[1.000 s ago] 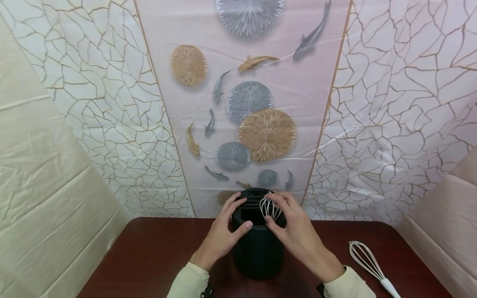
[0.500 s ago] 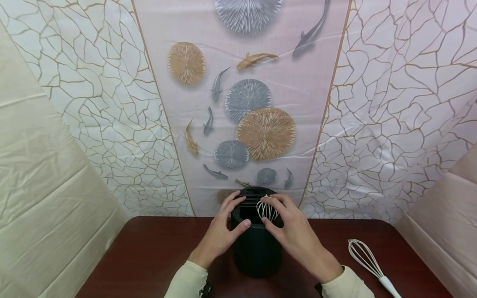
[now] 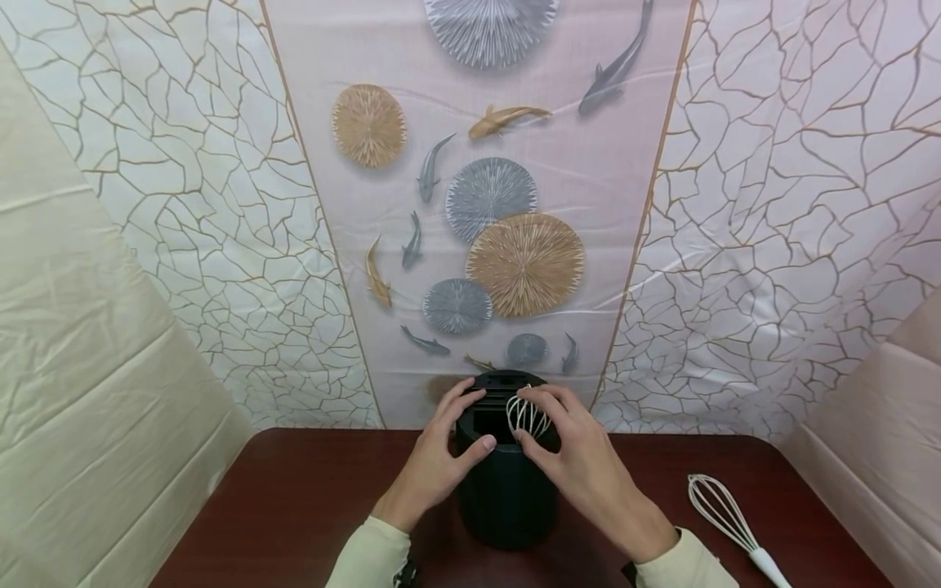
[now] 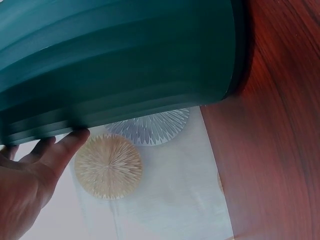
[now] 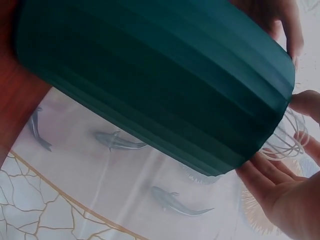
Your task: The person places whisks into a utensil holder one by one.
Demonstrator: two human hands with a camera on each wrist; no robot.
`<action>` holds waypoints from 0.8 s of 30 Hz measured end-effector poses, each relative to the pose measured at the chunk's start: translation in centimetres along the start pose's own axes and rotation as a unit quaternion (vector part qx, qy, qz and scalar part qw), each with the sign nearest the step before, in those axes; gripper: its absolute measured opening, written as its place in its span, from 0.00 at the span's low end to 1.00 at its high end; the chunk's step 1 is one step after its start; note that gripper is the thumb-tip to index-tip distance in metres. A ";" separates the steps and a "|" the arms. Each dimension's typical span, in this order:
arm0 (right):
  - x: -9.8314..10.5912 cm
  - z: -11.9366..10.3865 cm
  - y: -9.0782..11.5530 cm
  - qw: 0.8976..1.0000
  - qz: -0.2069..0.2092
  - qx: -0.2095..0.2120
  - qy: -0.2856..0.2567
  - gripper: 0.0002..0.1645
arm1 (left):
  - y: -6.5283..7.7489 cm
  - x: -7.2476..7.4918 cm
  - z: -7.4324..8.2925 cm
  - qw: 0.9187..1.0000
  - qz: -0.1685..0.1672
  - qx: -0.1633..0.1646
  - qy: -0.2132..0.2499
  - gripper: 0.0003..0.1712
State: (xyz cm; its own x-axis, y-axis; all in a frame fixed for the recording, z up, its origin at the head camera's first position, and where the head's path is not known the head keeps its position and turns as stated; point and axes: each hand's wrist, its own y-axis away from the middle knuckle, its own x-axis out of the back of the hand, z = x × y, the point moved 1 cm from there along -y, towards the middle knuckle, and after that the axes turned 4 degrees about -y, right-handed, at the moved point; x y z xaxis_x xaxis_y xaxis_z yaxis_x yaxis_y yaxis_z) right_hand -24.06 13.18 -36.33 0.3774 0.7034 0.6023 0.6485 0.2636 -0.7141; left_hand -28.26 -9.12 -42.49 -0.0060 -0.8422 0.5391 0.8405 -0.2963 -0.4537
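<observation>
A dark green ribbed utensil holder (image 3: 507, 498), with black slots at the back of its top, stands upright on the table. My left hand (image 3: 432, 461) holds its left side, thumb at the near rim and fingers at the far left; the left wrist view has those fingertips against the wall (image 4: 120, 65). Out of the opening's right part rises a whisk's wire head (image 3: 526, 416), its handle hidden inside. My right hand (image 3: 588, 461) pinches the wires between thumb and fingers. In the right wrist view other fingers of that hand touch the holder's side (image 5: 165, 85) beside the wires (image 5: 290, 140).
A second whisk (image 3: 728, 518), with white wires and a white handle, lies on the right of the dark red table (image 3: 309, 498). Behind the table hangs a patterned cloth (image 3: 470, 245). Pale cloth walls (image 3: 110, 392) close in both sides.
The whisk head and right hand have shifted slightly left over the opening since the earliest frame. The left hand and the holder keep their places.
</observation>
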 end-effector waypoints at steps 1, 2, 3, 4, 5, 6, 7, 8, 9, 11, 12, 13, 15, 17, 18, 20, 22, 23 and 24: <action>0.1 -0.1 -0.1 1.000 0.005 0.005 -0.005 0.32 | 0.0 0.0 0.0 1.000 -0.001 0.000 0.001 0.37; 0.2 -0.1 -0.2 1.000 0.010 0.010 -0.011 0.32 | 0.0 0.0 0.1 1.000 -0.002 0.000 0.002 0.37; 0.3 -0.2 -0.4 1.000 0.017 0.016 -0.016 0.32 | 0.0 0.0 0.1 1.000 -0.002 -0.001 0.003 0.37; 0.4 -0.3 -0.5 0.999 0.025 0.022 -0.020 0.32 | 0.0 0.0 0.0 1.000 -0.002 -0.001 0.003 0.37; 0.5 -0.4 -0.7 0.999 0.033 0.028 -0.025 0.33 | 0.0 0.0 0.0 1.000 -0.002 0.000 0.002 0.36; 0.6 -0.4 -0.8 0.998 0.040 0.033 -0.031 0.33 | 0.0 -0.1 0.0 1.000 -0.002 0.001 0.002 0.36; 0.7 -0.5 -1.0 0.997 0.047 0.039 -0.037 0.33 | -0.1 -0.1 -0.1 1.000 -0.002 0.003 0.003 0.36; 0.7 -0.6 -1.1 0.997 0.054 0.045 -0.043 0.34 | -0.1 -0.1 -0.1 1.000 -0.001 0.004 0.002 0.36; 0.8 -0.6 -1.2 0.996 0.060 0.052 -0.047 0.35 | -0.1 -0.1 -0.2 1.000 0.000 0.004 0.001 0.36; 1.0 -0.8 -1.4 0.994 0.072 0.065 -0.054 0.37 | -0.1 -0.1 -0.2 1.000 0.002 0.004 0.000 0.36; 1.0 -0.8 -1.4 0.993 0.078 0.070 -0.056 0.38 | -0.1 -0.1 -0.2 1.000 0.002 0.003 0.000 0.36; 1.2 -0.9 -1.5 0.992 0.083 0.073 -0.059 0.39 | -0.1 -0.1 -0.2 1.000 0.002 0.002 0.001 0.36; 1.4 -1.0 -1.6 0.991 0.093 0.077 -0.059 0.39 | -0.1 -0.1 -0.2 1.000 0.002 -0.001 0.002 0.36; 1.7 -1.2 -1.8 0.990 0.103 0.076 -0.060 0.39 | -0.1 -0.1 -0.2 1.000 0.001 -0.003 0.002 0.36; 1.9 -1.3 -1.9 0.990 0.107 0.075 -0.062 0.38 | -0.1 -0.1 -0.2 1.000 0.002 -0.003 0.002 0.36; 2.2 -1.5 -2.2 0.989 0.115 0.076 -0.061 0.37 | -0.1 -0.1 -0.2 1.000 0.004 -0.004 0.003 0.36; 2.4 -1.7 -2.5 0.987 0.124 0.081 -0.061 0.36 | -0.1 -0.1 -0.2 1.000 0.005 -0.007 0.002 0.36; 2.5 -1.7 -2.6 0.986 0.128 0.084 -0.062 0.36 | -0.1 0.0 -0.2 1.000 0.005 -0.007 0.002 0.36; 2.6 -1.8 -2.8 0.985 0.134 0.088 -0.063 0.35 | -0.1 0.0 -0.2 1.000 0.005 -0.007 0.002 0.36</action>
State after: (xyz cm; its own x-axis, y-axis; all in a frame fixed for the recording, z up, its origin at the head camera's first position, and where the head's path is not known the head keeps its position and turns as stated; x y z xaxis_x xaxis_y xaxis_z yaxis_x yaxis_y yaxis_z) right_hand -23.64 13.08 -32.13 0.4265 0.8370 0.3428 0.4075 0.1606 -0.8990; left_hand -28.45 -9.18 -42.61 0.0003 -0.8472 0.5313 0.8326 -0.2940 -0.4693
